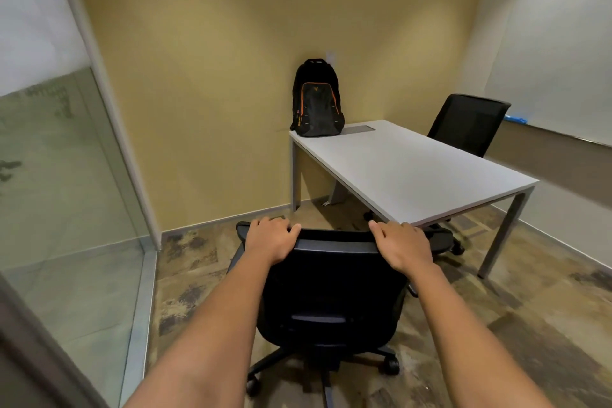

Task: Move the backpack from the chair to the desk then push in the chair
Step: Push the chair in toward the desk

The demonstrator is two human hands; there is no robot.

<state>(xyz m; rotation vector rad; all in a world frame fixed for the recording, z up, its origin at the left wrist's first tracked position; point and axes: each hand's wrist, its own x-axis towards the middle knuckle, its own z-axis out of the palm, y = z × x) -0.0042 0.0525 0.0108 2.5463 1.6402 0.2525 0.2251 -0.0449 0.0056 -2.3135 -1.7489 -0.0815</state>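
Note:
A black backpack point(317, 99) with orange trim stands upright on the far left corner of the white desk point(410, 172), against the yellow wall. A black swivel chair point(331, 295) stands in front of me, its back toward me, a short way off the desk's near left edge. My left hand point(270, 238) grips the top left of the chair's backrest. My right hand point(405, 243) grips the top right of it. The chair's seat is hidden behind the backrest.
A second black chair point(468, 122) sits at the desk's far right side. A glass partition point(66, 175) runs along the left. A whiteboard point(559, 76) hangs on the right wall. Patterned floor lies open around the chair.

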